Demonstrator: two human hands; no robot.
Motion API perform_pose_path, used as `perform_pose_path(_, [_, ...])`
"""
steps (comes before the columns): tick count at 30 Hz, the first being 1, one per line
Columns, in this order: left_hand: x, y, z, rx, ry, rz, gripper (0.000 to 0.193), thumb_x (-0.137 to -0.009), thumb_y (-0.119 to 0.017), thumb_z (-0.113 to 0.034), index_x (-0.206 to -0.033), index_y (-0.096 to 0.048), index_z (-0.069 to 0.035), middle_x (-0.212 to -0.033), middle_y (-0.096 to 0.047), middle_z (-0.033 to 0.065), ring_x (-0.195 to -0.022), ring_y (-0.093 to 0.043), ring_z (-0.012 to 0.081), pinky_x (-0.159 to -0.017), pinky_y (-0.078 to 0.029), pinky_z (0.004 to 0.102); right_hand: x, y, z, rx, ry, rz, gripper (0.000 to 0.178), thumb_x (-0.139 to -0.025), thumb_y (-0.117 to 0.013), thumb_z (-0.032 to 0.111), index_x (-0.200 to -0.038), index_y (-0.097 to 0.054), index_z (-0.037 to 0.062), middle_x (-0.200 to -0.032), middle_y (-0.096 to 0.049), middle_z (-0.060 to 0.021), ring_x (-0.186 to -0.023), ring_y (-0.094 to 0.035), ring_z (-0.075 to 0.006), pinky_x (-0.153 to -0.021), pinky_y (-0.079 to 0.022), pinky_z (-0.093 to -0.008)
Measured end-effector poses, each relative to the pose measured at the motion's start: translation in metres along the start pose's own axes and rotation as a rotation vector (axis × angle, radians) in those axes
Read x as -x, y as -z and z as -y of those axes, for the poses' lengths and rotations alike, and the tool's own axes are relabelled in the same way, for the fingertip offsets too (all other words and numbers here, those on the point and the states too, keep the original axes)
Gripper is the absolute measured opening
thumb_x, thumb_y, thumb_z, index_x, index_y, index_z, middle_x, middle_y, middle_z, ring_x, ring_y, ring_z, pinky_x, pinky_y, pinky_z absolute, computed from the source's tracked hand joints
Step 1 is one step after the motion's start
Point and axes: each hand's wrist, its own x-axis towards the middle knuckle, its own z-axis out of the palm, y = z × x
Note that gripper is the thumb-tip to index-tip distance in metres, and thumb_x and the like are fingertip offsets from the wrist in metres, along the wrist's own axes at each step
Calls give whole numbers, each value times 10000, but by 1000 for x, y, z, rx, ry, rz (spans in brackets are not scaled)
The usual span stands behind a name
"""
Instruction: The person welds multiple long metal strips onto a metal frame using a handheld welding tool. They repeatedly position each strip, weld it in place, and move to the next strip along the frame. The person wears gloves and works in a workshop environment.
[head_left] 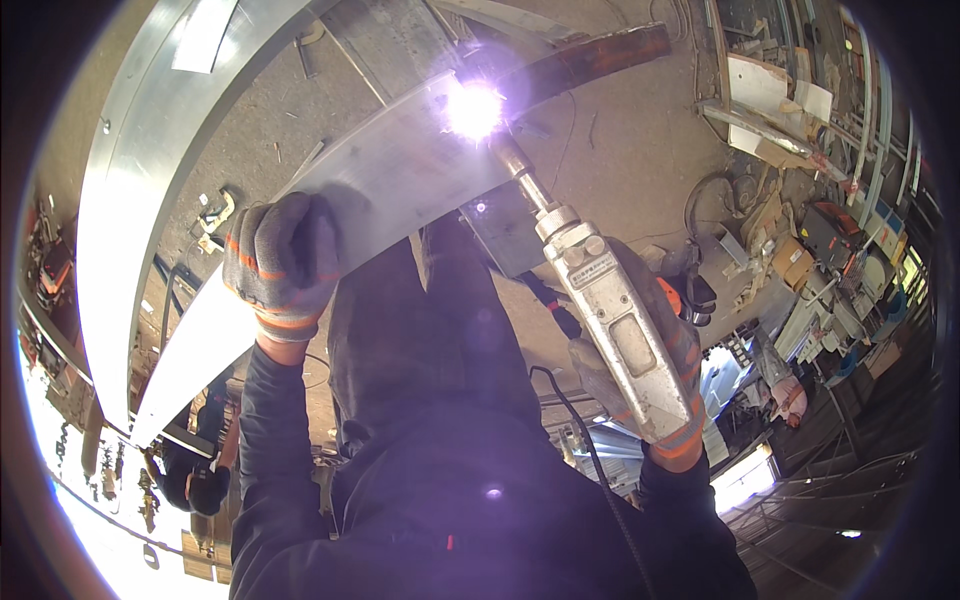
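A long curved metal plate (pixel 415 165) runs from lower left to upper middle; a metal torch (pixel 608 318) points at its upper end.
The right hand (pixel 682 345), gloved, is wrapped around the torch, its forearm (pixel 682 492) leaning inward; the left hand (pixel 280 258), fingers bent, touches the plate, whether gripping I cannot tell. A bright glow (pixel 473 110) is at the torch tip.

White glare (pixel 473 110) swallows tip of metal torch (pixel 612 315) and part of metal strip (pixel 400 165); torch covers much of gloved right hand (pixel 683 345); curved silver panel (pixel 150 140) cropped at top; label (pixel 591 271) print illegibly small.
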Motion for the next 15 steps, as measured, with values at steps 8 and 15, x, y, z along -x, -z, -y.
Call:
perform_pose_path(8, [3, -3, 0, 4, -6, -17, 317, -890, -838, 63, -1181, -727, 2, -1045, -766, 149, -904, -762, 320, -831, -622, 415, 2, 5, -1, -43, -11, 6, 519, -911, -838, -31, -1395, -650, -23, -990, -759, -35, -744, -696, -98, -599, -565, -244])
perform_pose_path(15, [3, -7, 3, -9, -8, -34, 349, -898, -868, -63, -1204, -703, -82, -1007, -775, 94, -858, -734, 314, -801, -589, 443, 5, 4, -2, -102, 8, 34, 489, -913, -837, -22, -1367, -657, -27, -985, -760, -39, -730, -700, -104, -584, -564, -249])
